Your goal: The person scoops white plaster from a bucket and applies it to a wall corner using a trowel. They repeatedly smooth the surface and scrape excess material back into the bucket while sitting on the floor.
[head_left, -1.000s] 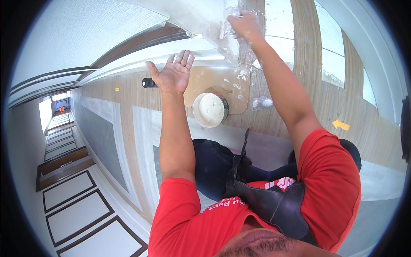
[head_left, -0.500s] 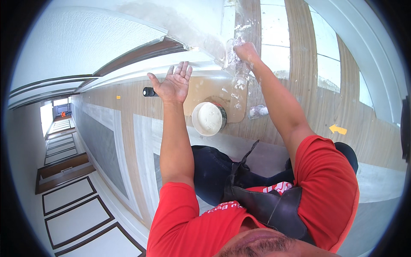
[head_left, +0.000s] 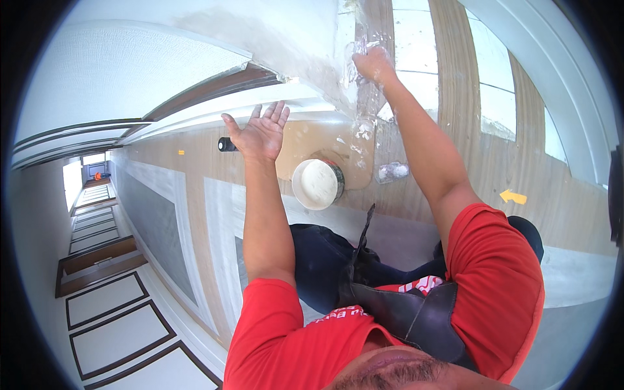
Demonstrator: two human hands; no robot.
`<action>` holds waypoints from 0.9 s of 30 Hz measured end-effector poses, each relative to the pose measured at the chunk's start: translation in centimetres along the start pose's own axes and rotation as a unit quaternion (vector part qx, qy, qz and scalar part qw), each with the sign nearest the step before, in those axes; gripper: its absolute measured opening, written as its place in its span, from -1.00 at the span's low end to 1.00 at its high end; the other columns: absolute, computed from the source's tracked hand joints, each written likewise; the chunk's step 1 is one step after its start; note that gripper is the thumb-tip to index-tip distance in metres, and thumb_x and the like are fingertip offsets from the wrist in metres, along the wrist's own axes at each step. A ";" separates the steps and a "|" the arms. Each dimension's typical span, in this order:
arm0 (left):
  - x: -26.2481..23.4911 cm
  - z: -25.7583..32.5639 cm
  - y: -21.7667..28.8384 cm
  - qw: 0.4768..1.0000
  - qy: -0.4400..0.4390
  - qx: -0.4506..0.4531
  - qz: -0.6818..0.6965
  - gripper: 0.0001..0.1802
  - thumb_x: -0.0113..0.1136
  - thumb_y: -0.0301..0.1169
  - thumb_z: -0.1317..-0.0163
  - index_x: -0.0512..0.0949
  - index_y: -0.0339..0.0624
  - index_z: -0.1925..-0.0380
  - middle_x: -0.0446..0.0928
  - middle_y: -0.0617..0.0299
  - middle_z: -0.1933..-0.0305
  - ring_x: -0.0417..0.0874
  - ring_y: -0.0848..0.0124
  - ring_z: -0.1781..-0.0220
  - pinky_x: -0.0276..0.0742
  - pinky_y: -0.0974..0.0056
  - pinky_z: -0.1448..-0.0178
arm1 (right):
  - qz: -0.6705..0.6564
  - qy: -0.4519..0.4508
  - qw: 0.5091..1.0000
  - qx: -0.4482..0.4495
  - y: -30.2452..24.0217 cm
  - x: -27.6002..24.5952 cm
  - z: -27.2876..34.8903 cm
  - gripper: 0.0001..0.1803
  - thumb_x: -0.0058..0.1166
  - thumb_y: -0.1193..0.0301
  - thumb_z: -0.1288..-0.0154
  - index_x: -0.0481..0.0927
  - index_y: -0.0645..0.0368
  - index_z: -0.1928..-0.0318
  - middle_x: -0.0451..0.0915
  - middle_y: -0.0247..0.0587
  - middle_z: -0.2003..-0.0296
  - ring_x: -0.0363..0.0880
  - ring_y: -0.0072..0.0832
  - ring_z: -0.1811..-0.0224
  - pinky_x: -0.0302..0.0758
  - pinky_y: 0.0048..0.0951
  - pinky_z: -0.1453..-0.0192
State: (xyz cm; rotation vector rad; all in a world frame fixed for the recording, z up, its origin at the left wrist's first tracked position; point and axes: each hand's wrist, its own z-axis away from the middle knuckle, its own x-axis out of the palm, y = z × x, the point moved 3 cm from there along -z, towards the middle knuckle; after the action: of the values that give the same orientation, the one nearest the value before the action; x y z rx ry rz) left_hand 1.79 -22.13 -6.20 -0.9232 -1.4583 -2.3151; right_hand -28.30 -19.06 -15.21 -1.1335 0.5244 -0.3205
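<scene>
My right hand [head_left: 376, 64] is a fist against the edge of the plastered wall [head_left: 292, 45], beside the white-smeared corner. What it grips is mostly hidden; something pale shows at its fingers. My left hand [head_left: 261, 133] hangs with palm up and fingers spread, holding nothing, its fingertips near the white skirting. Between my arms stands a round tub [head_left: 317, 184] of white paste, on or at the edge of a tan board [head_left: 296, 133] spotted with white bits. A small dark bottle or can [head_left: 227, 144] is just left of my left hand.
A crumpled clear plastic piece [head_left: 392, 172] lies right of the tub. Wood-look floor [head_left: 458, 130] carries a yellow arrow sticker [head_left: 513, 197]. White tiles [head_left: 416, 45] lie at the far right. A dark bag or apron [head_left: 403, 309] hangs over my red shirt. A corridor with framed wall panels [head_left: 107, 299] runs left.
My right hand has moved slightly farther up along the wall edge, still closed. My left hand has shifted a little lower in view, still spread.
</scene>
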 end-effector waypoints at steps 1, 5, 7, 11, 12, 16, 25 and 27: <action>0.1 0.1 0.0 1.000 0.003 -0.001 -0.008 0.52 0.03 0.60 -0.16 -0.52 -0.33 -0.60 -0.42 -0.34 -0.70 -0.17 -0.17 -0.74 -0.08 -0.15 -0.73 | 0.031 0.020 0.999 -0.003 0.1 0.4 -0.1 -0.49 0.16 0.25 -0.25 0.62 0.61 0.12 0.70 0.29 0.20 0.80 -0.14 0.20 0.74 -0.18 0.25; 0.1 0.3 -0.2 0.999 -0.025 0.005 -0.038 0.56 0.04 0.63 -0.13 -0.48 -0.40 -0.59 -0.45 -0.27 -0.71 -0.29 -0.05 -0.76 -0.15 -0.10 -0.75 | 0.033 -0.033 0.999 -0.004 -1.7 2.7 1.1 -0.44 0.11 0.18 -0.27 0.66 0.57 0.06 0.72 0.34 0.12 0.79 -0.02 0.10 0.71 -0.15 -0.01; 0.1 0.4 -0.4 0.998 -0.038 0.006 -0.050 0.58 0.05 0.64 -0.10 -0.47 -0.42 -0.59 -0.47 -0.25 -0.72 -0.33 -0.01 -0.77 -0.19 -0.07 -0.76 | 0.126 -0.028 0.990 -0.062 -4.8 3.2 2.3 -0.45 0.07 0.15 -0.28 0.71 0.51 0.10 0.73 0.30 0.09 0.78 -0.01 0.03 0.65 -0.18 -0.22; -0.2 0.2 0.1 0.997 -0.056 0.009 -0.049 0.62 0.06 0.66 -0.06 -0.46 -0.46 -0.58 -0.47 -0.25 -0.71 -0.37 -0.02 -0.77 -0.23 -0.06 -0.76 | 0.098 0.002 0.988 -0.123 -8.6 2.7 3.4 -0.42 0.11 0.12 -0.21 0.72 0.49 0.09 0.70 0.35 0.02 0.71 0.06 -0.11 0.62 -0.16 -0.28; -0.1 0.4 0.0 0.997 -0.054 0.009 -0.053 0.62 0.06 0.67 -0.05 -0.46 -0.47 -0.58 -0.47 -0.26 -0.71 -0.37 -0.03 -0.77 -0.23 -0.06 -0.77 | 0.094 0.007 0.988 -0.124 -8.5 2.2 3.2 -0.42 0.11 0.12 -0.20 0.72 0.49 0.08 0.70 0.35 0.02 0.71 0.05 -0.12 0.61 -0.16 -0.29; 0.6 0.8 0.7 0.998 -0.045 0.022 -0.045 0.57 0.03 0.64 -0.12 -0.45 -0.48 -0.58 -0.44 -0.29 -0.71 -0.24 -0.09 -0.75 -0.17 -0.10 -0.76 | 0.084 0.012 0.992 -0.098 -6.1 0.2 1.3 -0.38 0.11 0.13 -0.20 0.67 0.53 0.01 0.70 0.36 0.07 0.76 0.02 0.02 0.64 -0.12 -0.22; 1.3 1.2 0.8 0.996 -0.074 0.028 -0.048 0.60 0.06 0.63 -0.10 -0.44 -0.52 -0.57 -0.40 -0.32 -0.70 -0.20 -0.11 -0.74 -0.15 -0.09 -0.76 | -0.029 -0.033 0.999 0.001 0.8 2.6 0.6 -0.55 0.16 0.27 -0.22 0.65 0.55 0.18 0.70 0.19 0.31 0.78 -0.15 0.27 0.73 -0.18 0.25; 0.9 1.3 0.8 0.996 -0.075 0.029 -0.046 0.60 0.06 0.63 -0.09 -0.44 -0.52 -0.57 -0.40 -0.32 -0.70 -0.20 -0.10 -0.74 -0.15 -0.09 -0.76 | -0.061 -0.060 0.996 -0.026 -0.8 2.5 1.0 -0.62 0.17 0.31 -0.22 0.64 0.52 0.25 0.67 0.11 0.38 0.77 -0.24 0.34 0.72 -0.23 0.36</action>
State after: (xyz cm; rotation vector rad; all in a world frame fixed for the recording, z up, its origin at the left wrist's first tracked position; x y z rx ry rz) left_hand 2.03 -21.30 -4.67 -1.0535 -1.6526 -2.2969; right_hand -25.68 -19.86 -14.74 -1.2291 0.3602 -0.3438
